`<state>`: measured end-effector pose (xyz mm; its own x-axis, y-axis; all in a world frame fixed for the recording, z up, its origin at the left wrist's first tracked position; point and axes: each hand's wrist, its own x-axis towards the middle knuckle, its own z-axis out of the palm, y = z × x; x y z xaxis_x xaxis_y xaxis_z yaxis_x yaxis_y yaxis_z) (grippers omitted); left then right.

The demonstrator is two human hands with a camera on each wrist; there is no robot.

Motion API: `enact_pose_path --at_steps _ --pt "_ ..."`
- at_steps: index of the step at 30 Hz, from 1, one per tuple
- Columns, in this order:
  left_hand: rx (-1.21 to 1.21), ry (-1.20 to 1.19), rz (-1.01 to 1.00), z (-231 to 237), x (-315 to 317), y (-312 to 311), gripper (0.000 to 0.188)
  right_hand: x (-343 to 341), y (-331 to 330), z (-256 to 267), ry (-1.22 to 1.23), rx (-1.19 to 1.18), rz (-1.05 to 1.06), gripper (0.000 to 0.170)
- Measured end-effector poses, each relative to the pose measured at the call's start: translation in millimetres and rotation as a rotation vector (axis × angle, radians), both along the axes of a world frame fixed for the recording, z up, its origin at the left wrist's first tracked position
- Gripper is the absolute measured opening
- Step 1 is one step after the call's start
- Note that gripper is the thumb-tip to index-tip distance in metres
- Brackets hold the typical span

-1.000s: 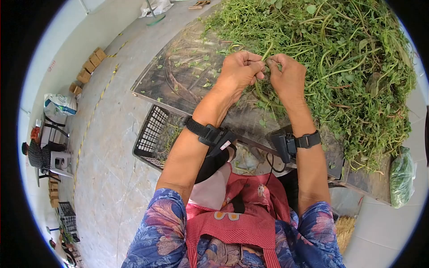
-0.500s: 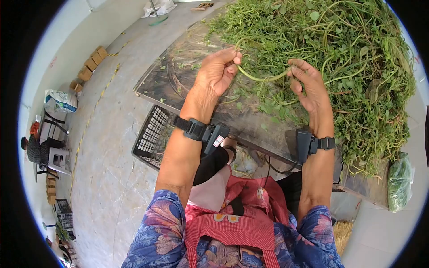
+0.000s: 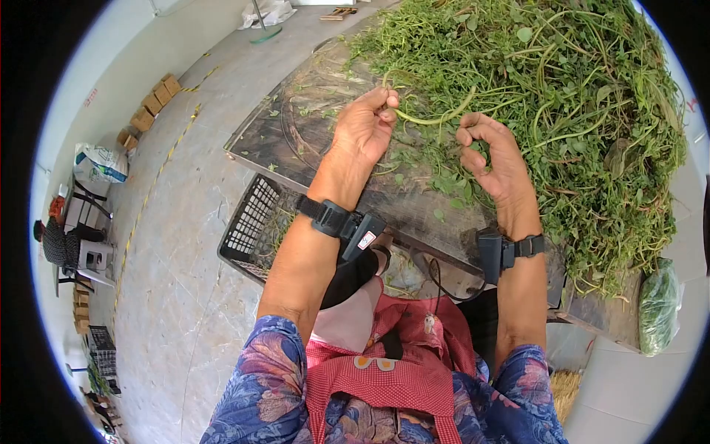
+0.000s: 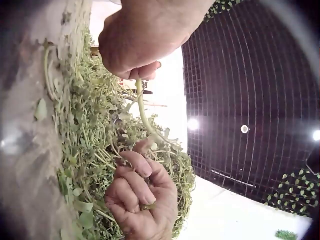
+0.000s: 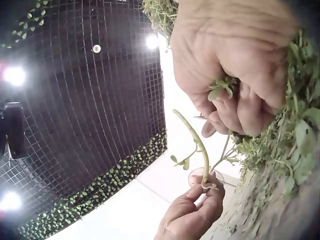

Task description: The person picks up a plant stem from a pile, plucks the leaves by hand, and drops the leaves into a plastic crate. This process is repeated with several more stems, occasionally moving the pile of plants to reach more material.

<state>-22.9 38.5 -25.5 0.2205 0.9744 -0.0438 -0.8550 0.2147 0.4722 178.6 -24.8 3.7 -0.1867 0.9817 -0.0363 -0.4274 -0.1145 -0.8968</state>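
Observation:
The left hand (image 3: 364, 127) pinches one end of a curved green stem (image 3: 433, 120), whose other end stands free in the air. To its right, apart from the stem, is the right hand (image 3: 499, 159) with fingers curled. In the right wrist view, a small leafy sprig (image 5: 223, 89) shows between the curled fingers of the right hand (image 5: 230, 55), and the left hand (image 5: 195, 210) holds the stem (image 5: 192, 131) upright. The left wrist view shows the stem (image 4: 142, 107) hanging from the left hand (image 4: 150, 40) above the right hand (image 4: 142, 197).
A large heap of green plants (image 3: 592, 126) covers the right of the dark table (image 3: 310, 96). A black crate (image 3: 251, 222) stands below the table's left edge, and a green plastic bag (image 3: 658, 307) is at the far right. Boxes (image 3: 154, 101) line the wall.
Both hands were together, then spread apart with the stem between them. The right hand has since let go of the stem's end and moved slightly down and left.

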Motion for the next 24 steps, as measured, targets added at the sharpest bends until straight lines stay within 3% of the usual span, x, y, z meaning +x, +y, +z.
enact_pose_path --at_steps 4,6,13,15,19,24 --pt "0.026 0.027 0.064 -2.1 4.1 -0.1 0.005 -7.0 -6.0 7.1 -0.079 -0.038 0.052 0.020" --pt "0.046 0.056 0.088 0.3 8.2 -3.7 0.006 -14.1 -10.5 10.3 -0.288 -0.038 0.054 0.030" --pt "0.025 0.073 0.120 -7.0 7.4 0.0 0.009 -7.1 -8.9 6.3 -0.346 -0.036 0.075 0.032" --pt "0.001 0.057 0.112 -10.8 1.7 4.5 0.009 1.3 -15.1 11.9 0.008 0.176 0.101 0.028" --pt "-0.024 0.063 0.102 -9.5 -3.3 6.9 0.010 15.0 -13.1 17.6 0.276 0.310 0.035 0.025" --pt "0.025 0.034 0.003 9.7 8.1 -9.4 0.017 12.1 3.7 -3.9 0.164 0.119 -0.048 0.026"
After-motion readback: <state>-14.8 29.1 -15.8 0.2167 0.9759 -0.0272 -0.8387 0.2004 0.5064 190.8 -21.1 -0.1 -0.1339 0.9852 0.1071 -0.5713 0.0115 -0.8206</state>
